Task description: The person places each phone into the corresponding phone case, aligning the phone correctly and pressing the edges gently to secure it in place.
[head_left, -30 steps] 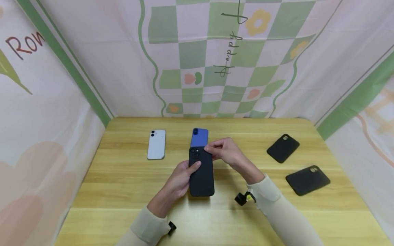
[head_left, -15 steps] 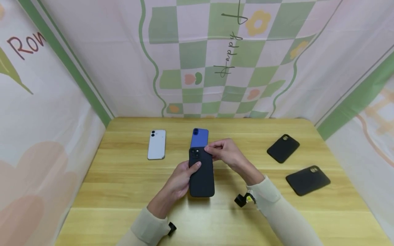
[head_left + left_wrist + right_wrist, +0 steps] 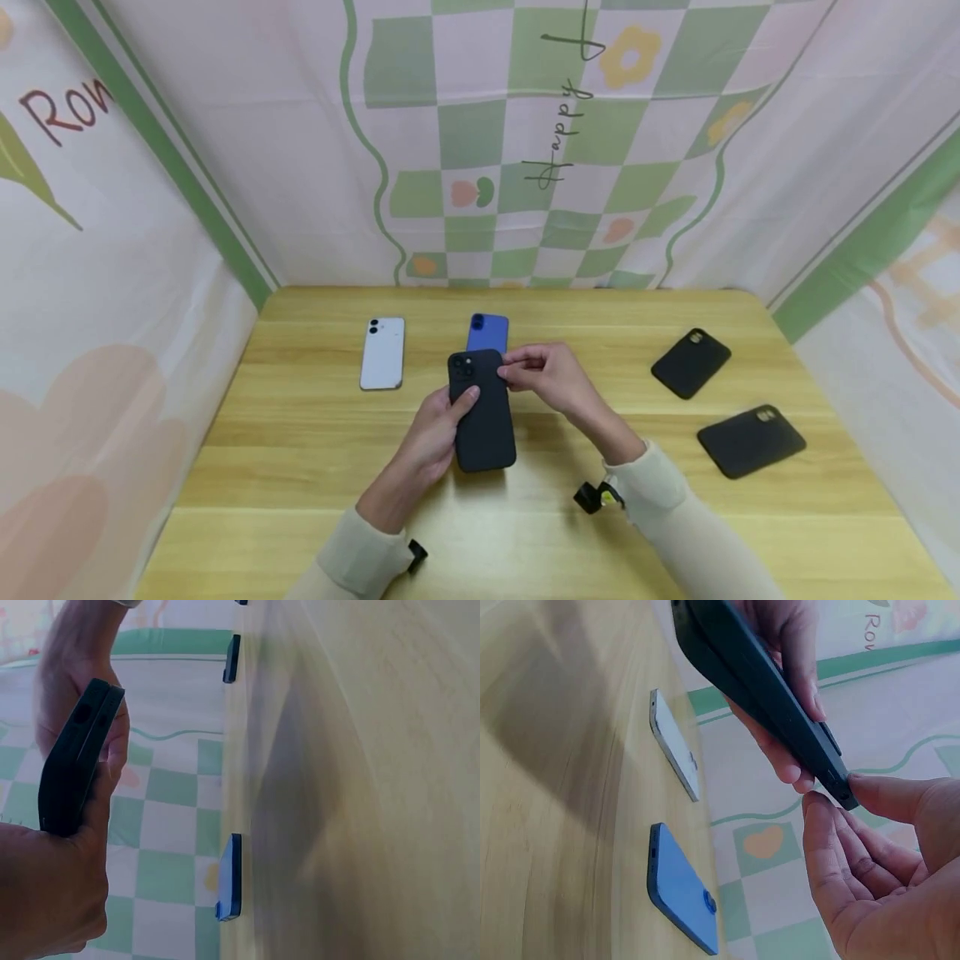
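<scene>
One black-cased phone is held above the surface, between its near and far edges, and has just swung a little toward its left edge, the camera end leaning left and hiding slightly more of the blue phone near the far edge. The left hand moved with it, thumb across the back, fingers curled beneath. The right hand has slipped slightly down beside the camera end's right corner, pinching there between thumb and fingertips. Both wrist views show a seam between two dark layers; whether these are parting or closing I cannot tell. This seems a change of angle and hold, with neither hand letting go. The white phone toward the left edge, the farther black case and the nearer black case by the right edge lie unmoved.
</scene>
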`<state>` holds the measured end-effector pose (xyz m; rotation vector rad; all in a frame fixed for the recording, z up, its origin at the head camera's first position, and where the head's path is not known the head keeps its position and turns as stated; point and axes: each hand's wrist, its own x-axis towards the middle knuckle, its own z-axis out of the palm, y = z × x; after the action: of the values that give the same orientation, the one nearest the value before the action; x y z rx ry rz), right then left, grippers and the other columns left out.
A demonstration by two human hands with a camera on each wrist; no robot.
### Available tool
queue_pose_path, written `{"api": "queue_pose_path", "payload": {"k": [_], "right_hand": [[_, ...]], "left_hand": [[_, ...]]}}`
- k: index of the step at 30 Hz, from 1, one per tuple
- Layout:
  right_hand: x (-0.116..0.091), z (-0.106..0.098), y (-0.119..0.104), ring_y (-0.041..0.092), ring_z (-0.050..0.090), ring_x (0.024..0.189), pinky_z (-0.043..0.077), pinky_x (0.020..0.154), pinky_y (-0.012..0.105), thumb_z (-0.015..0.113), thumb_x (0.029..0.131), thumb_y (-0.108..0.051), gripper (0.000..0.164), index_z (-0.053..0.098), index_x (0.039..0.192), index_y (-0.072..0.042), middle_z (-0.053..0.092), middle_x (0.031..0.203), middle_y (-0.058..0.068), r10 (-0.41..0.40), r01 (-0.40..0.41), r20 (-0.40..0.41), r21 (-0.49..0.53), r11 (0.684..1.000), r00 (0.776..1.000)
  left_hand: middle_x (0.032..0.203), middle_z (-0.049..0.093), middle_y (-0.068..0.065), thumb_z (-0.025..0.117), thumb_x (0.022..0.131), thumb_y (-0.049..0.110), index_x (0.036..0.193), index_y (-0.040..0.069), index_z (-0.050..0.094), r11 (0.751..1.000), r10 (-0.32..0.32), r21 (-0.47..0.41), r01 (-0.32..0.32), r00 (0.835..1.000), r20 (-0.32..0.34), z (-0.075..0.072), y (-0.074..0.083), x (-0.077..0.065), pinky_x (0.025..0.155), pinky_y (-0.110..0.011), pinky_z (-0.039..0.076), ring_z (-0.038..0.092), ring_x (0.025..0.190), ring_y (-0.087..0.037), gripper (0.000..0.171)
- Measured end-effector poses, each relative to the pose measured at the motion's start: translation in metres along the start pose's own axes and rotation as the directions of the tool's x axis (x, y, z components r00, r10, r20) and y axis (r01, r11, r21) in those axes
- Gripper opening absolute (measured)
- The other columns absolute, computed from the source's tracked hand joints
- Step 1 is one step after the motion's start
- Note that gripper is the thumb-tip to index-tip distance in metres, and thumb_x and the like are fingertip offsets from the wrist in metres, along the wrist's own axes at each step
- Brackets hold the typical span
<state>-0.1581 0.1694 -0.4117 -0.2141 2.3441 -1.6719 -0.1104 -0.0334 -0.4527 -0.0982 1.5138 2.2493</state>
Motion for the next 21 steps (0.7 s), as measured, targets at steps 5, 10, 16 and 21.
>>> {"api": "queue_pose_path", "payload": {"k": [5,10,16,21], "right_hand": [[-0.006,0.004,0.0,0.04,0.077,0.095,0.066,0.082,0.045,0.078,0.097,-0.012,0.025,0.076,0.117,0.004,0.08,0.103,0.014,-0.049,0.046,-0.035,-0.081,0.996,0.998],[-0.01,0.009,0.002,0.03,0.078,0.089,0.065,0.083,0.046,0.082,0.094,-0.015,0.028,0.077,0.116,0.002,0.08,0.102,0.013,-0.08,0.071,-0.059,-0.137,0.988,0.995],[-0.014,0.012,0.004,0.026,0.079,0.088,0.066,0.082,0.045,0.081,0.096,-0.017,0.029,0.077,0.116,0.003,0.08,0.104,0.015,-0.056,0.049,-0.053,-0.118,0.992,0.997],[-0.017,0.017,0.008,0.026,0.079,0.081,0.065,0.082,0.053,0.077,0.098,-0.014,0.025,0.077,0.112,0.007,0.08,0.099,0.018,-0.007,0.007,-0.008,-0.037,0.999,1.0]], "left_hand": [[0.148,0.06,-0.018,0.048,0.115,0.021,0.155,-0.002,0.045,1.0,0.01,-0.013,-0.01,1.0,-0.009,-0.001,0.002,0.0,0.118,-0.046,0.046,0.057,0.138,-0.027,0.046],[0.149,0.06,-0.016,0.049,0.115,0.023,0.154,0.0,0.047,0.999,0.01,-0.031,-0.011,0.999,-0.041,0.001,0.004,-0.001,0.119,-0.045,0.045,0.056,0.14,-0.027,0.045],[0.148,0.061,-0.017,0.054,0.113,0.024,0.151,0.0,0.051,0.998,0.056,-0.024,-0.058,0.994,-0.098,0.002,0.006,-0.001,0.119,-0.047,0.045,0.058,0.138,-0.027,0.045],[0.145,0.063,-0.017,0.057,0.111,0.023,0.148,0.001,0.056,0.996,0.076,-0.028,-0.08,0.987,-0.141,0.003,0.006,0.0,0.116,-0.043,0.049,0.06,0.134,-0.025,0.042]]}}
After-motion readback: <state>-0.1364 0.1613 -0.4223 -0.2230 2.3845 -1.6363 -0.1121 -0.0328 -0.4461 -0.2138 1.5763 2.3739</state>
